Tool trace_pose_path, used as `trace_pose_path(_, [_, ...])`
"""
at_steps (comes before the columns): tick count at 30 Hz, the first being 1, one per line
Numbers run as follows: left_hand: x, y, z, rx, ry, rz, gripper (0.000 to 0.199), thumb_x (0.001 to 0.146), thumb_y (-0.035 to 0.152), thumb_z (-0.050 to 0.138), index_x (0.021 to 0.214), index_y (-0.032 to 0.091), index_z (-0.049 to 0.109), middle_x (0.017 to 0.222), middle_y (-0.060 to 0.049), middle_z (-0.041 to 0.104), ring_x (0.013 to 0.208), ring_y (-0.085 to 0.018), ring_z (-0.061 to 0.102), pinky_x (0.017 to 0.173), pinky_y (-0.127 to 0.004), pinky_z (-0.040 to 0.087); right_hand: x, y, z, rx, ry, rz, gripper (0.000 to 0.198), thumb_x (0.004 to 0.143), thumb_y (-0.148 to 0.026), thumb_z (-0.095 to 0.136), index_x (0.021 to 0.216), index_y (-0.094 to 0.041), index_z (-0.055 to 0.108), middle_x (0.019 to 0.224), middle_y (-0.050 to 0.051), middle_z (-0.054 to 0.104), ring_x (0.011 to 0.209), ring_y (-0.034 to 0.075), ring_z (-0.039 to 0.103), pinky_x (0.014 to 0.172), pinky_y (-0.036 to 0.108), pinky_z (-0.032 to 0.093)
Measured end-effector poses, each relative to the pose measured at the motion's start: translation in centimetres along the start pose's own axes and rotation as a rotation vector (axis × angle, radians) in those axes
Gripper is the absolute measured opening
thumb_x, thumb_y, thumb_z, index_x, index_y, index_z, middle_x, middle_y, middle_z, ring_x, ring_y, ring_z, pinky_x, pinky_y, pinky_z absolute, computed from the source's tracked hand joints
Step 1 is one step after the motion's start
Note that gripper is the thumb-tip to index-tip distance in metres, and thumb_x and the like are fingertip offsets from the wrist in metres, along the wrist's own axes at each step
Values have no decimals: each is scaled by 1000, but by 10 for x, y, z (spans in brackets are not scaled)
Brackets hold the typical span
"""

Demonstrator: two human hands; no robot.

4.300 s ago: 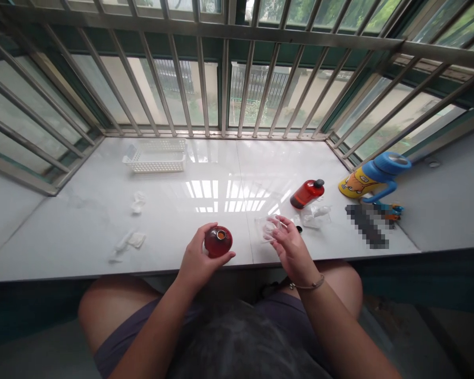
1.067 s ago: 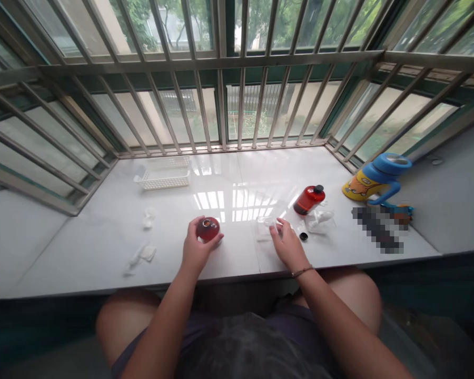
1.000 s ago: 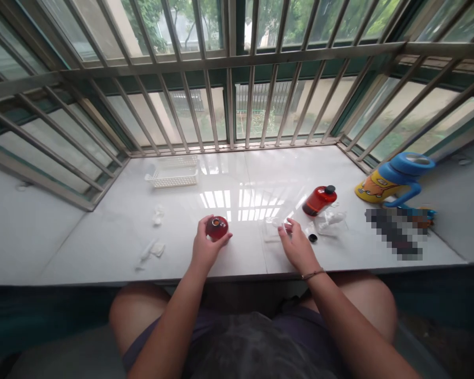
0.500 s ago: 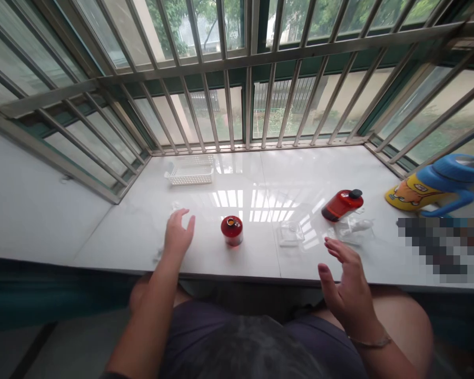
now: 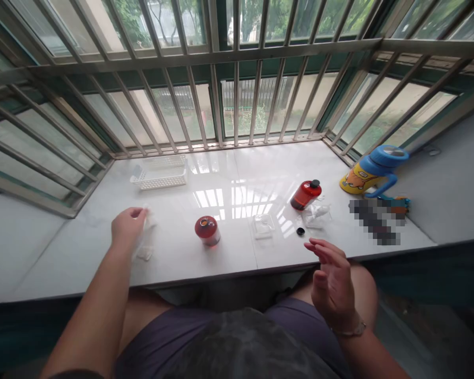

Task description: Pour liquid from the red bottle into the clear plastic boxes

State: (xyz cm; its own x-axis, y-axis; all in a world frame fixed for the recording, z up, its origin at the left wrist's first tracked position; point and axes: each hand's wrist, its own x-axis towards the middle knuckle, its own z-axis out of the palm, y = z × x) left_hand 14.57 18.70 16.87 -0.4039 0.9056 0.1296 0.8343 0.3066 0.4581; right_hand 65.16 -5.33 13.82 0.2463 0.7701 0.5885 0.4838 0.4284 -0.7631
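Note:
My left hand (image 5: pixel 128 227) is closed in a pinch at the left of the counter, on the edge of a clear plastic bag (image 5: pixel 145 251), blurred and partly behind the hand. To its right stands a red bottle (image 5: pixel 207 231) with an uncapped neck. My right hand (image 5: pixel 332 279) hovers over the counter's front edge, fingers apart, holding nothing. Just beyond its fingertips lies a small black cap (image 5: pixel 300 231). A second red bottle (image 5: pixel 306 195) with a black cap leans on crumpled clear plastic (image 5: pixel 316 215). Between the bottles sits a small clear square dish (image 5: pixel 263 226).
A white perforated basket (image 5: pixel 161 180) is at the back left of the white counter (image 5: pixel 221 263). On the right stand a blue and yellow tumbler (image 5: pixel 373 169) with a handle and a pixelated dark item (image 5: pixel 375 223). Metal window bars (image 5: pixel 236 105) line the back.
My left hand has gone from open to pinching the clear plastic bag. The view has swung right, and the black cap beyond my right hand now shows. My right hand stays open.

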Motion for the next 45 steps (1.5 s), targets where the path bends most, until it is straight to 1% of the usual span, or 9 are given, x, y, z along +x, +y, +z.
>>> trace_pose_path(3, [-61,11,-17,-106,55,63,37,97,59,62,112,27,75,112,2,81,95,-22,75,86,-34,60,-3,-14,6,159,47,53,39,107,-52,53,142,-34,57,145,15,55,125,35,68,105,67,59])
trace_pose_path(5, [-117,25,-24,-250,72,202,35,93,61,69,108,30,77,110,0,81,103,-26,76,91,-39,62,-4,-28,17,288,77,96,40,107,-58,52,138,-35,59,143,13,54,121,33,69,106,65,59])
trace_pose_path(9, [-221,74,-23,-476,-304,459,21,97,50,70,97,31,78,101,-2,82,96,-26,78,84,-40,65,-3,-59,48,590,98,249,51,102,-75,47,134,-38,61,141,10,55,115,31,70,106,65,60])
trace_pose_path(11, [-254,100,-15,-565,-488,521,15,99,44,70,96,32,78,95,-2,81,88,-24,78,80,-38,65,0,-71,62,734,74,363,56,101,-80,40,134,-39,61,142,9,57,116,31,69,106,65,60])
trace_pose_path(13, [-273,119,-7,-621,-543,557,13,99,41,70,95,31,77,93,-2,80,85,-23,76,79,-38,64,5,-79,73,846,42,466,57,101,-80,35,133,-40,60,143,9,58,119,31,68,107,65,59])
trace_pose_path(25, [-293,137,14,-531,-444,795,13,104,31,64,97,29,75,92,-3,81,84,-24,71,79,-44,53,-6,-78,82,991,-7,637,53,98,-80,45,131,-42,60,148,5,57,124,31,64,112,66,54])
trace_pose_path(37, [-285,126,26,-436,-296,768,13,103,29,67,94,26,75,86,-2,79,82,-22,70,79,-39,49,-18,-68,78,1032,-69,668,50,100,-71,56,135,-36,61,149,8,56,125,30,62,110,57,57])
trace_pose_path(41, [-275,123,27,-458,-265,651,13,101,30,70,91,25,77,83,-1,78,79,-20,70,79,-35,50,-23,-56,65,778,-212,625,41,106,-62,54,137,-37,58,153,9,52,132,30,60,111,56,57])
trace_pose_path(45, [-272,131,33,-568,-445,497,12,98,34,74,90,26,79,87,-1,80,81,-20,73,79,-33,55,-20,-41,53,247,-432,463,36,101,-44,70,134,-32,64,146,10,60,140,29,56,121,50,48])
